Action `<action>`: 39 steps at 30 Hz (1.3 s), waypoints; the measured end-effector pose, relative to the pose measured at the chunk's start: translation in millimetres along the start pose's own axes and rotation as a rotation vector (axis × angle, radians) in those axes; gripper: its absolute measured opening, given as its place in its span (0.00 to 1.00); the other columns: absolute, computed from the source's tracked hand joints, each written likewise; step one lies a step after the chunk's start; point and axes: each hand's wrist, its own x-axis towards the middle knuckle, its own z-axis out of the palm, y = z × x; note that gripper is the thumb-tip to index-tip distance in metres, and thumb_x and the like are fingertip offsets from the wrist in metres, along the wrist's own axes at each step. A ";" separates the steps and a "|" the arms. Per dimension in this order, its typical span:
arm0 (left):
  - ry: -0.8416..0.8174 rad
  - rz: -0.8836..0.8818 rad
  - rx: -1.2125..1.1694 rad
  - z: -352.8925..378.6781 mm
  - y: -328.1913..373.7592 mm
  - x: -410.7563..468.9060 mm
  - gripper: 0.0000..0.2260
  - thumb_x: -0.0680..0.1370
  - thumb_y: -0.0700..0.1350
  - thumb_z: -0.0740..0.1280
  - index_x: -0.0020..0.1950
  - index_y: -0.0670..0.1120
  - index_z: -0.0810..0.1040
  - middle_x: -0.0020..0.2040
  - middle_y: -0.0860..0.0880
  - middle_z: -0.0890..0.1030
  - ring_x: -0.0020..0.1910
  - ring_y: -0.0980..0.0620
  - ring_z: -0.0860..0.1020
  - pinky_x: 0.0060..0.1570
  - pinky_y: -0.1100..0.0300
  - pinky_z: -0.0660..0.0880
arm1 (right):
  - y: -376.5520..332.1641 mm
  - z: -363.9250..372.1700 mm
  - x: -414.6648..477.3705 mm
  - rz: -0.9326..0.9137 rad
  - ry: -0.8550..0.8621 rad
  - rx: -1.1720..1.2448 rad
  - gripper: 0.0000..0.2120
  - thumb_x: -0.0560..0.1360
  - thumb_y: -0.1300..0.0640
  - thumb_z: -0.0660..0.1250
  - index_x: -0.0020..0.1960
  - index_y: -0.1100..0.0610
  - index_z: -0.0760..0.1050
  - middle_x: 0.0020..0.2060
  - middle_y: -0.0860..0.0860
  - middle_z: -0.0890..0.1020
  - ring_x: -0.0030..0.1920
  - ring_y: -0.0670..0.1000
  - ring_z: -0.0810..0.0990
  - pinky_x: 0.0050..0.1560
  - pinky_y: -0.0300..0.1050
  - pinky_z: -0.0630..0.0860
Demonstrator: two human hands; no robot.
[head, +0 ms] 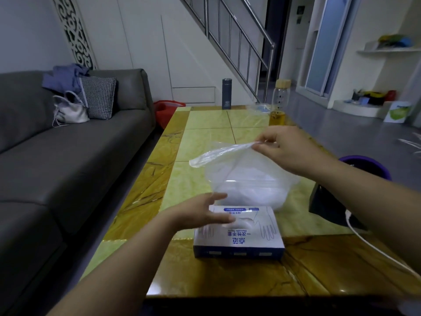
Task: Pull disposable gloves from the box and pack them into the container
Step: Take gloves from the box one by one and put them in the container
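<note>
A white and blue glove box lies flat near the front of the yellow table. Just behind it stands a clear zip bag holding several pale gloves. My right hand pinches one end of a thin translucent glove, which stretches out to the left above the bag. My left hand hovers over the left end of the box, by the bag's left edge, its fingers spread and loosely extended, holding nothing.
A dark flask and a clear bottle with amber liquid stand at the table's far end. A black object with a white cable sits at the right. A grey sofa runs along the left; a purple bin stands right.
</note>
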 end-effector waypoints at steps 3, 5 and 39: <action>0.065 0.077 -0.554 -13.1 18.2 -6.1 0.29 0.71 0.57 0.66 0.71 0.51 0.68 0.68 0.53 0.73 0.60 0.60 0.74 0.63 0.57 0.69 | 1.6 2.2 -5.1 0.070 -0.079 0.047 0.10 0.77 0.53 0.65 0.50 0.59 0.81 0.44 0.50 0.81 0.45 0.48 0.76 0.42 0.36 0.69; 0.088 0.101 -0.735 -18.4 27.6 -5.3 0.25 0.71 0.57 0.66 0.66 0.52 0.72 0.61 0.54 0.79 0.58 0.60 0.77 0.60 0.59 0.72 | 1.1 5.0 -8.2 0.088 -0.124 0.095 0.10 0.77 0.53 0.66 0.50 0.57 0.82 0.44 0.50 0.82 0.44 0.46 0.77 0.44 0.40 0.71; 0.696 0.096 -0.843 -42.1 49.1 -10.8 0.07 0.77 0.39 0.60 0.49 0.38 0.75 0.59 0.39 0.78 0.32 0.49 0.82 0.51 0.43 0.75 | -9.2 13.4 -32.9 0.710 0.007 1.375 0.40 0.63 0.52 0.72 0.73 0.49 0.62 0.57 0.54 0.77 0.55 0.54 0.79 0.52 0.50 0.79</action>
